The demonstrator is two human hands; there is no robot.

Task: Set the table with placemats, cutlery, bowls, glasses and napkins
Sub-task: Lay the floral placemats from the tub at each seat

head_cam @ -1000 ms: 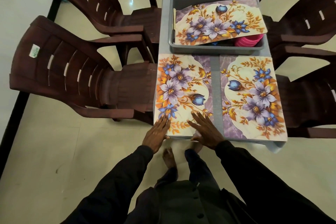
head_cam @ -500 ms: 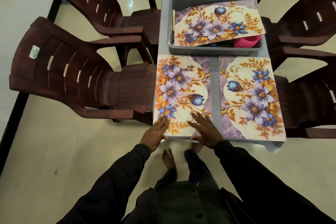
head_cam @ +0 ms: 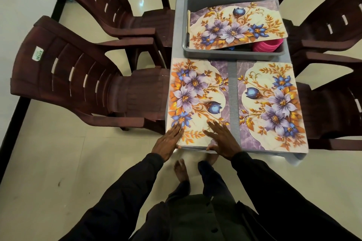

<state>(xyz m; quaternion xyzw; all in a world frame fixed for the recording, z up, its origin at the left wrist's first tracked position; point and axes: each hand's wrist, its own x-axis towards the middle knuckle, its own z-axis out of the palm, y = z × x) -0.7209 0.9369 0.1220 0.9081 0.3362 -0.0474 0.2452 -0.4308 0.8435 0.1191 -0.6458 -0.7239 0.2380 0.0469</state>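
Two floral placemats lie side by side on the near end of the grey table (head_cam: 232, 92). My left hand (head_cam: 169, 142) rests flat on the near left corner of the left placemat (head_cam: 195, 96), fingers straight. My right hand (head_cam: 222, 140) lies flat on the same mat's near edge, fingers spread. The right placemat (head_cam: 272, 103) lies untouched. Another floral placemat (head_cam: 235, 25) sits tilted on top of a grey bin (head_cam: 184, 31) farther back. Pink bowls (head_cam: 268, 45) show in the bin's right corner.
Dark brown plastic chairs stand on both sides of the table: two on the left (head_cam: 78, 76) (head_cam: 117, 2) and two on the right (head_cam: 333, 15) (head_cam: 337, 115). My bare feet (head_cam: 182, 170) stand on the pale tiled floor at the table's near end.
Both hands stay flat on the left placemat's near edge with almost no shift. The mat's position looks the same.
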